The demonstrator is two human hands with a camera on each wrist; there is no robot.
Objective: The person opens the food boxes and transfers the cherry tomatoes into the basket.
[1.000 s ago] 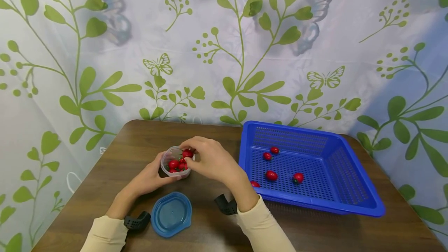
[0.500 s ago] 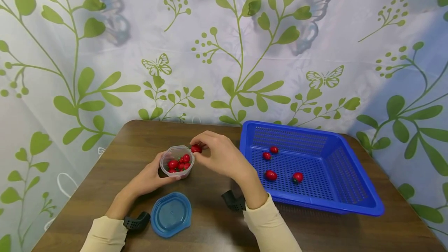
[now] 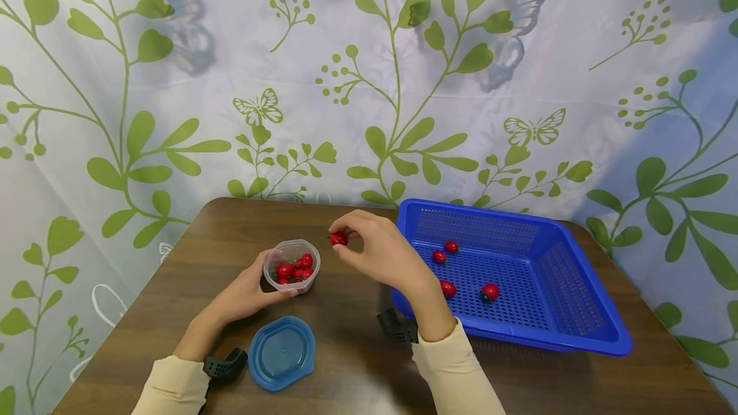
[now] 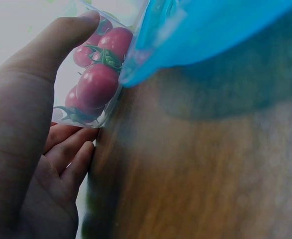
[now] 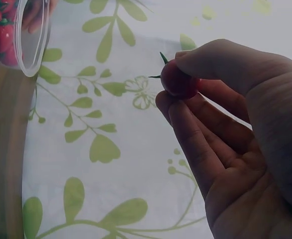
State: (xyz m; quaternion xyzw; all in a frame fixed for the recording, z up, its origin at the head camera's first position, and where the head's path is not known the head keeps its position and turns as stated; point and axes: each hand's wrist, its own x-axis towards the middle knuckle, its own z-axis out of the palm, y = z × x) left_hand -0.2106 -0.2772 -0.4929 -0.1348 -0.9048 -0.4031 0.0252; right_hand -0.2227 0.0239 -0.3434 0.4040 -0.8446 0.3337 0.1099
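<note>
My right hand (image 3: 377, 250) pinches a cherry tomato (image 5: 178, 82) between thumb and fingertips, in the air between the clear tub and the blue basket. Its green stem points away from the palm in the right wrist view. Around the clear plastic tub (image 3: 275, 255) curls my left hand (image 3: 246, 287), thumb on the near side and fingers beyond. Several cherry tomatoes (image 4: 98, 84) with green stems lie inside that tub. The blue basket (image 3: 576, 261) at the right has several more tomatoes (image 3: 490, 292) on its floor, one partly behind my right wrist.
A blue lid (image 3: 282, 354) lies on the brown wooden table (image 3: 346, 370), in front of the tub and beside my left wrist. Behind the table hangs a patterned curtain (image 3: 357, 82). A white cord (image 3: 106, 303) shows at the table's left edge.
My right hand has lifted a cherry tomato out of the tub and moved right, toward the basket. The left hand and the tub have stayed in place.
</note>
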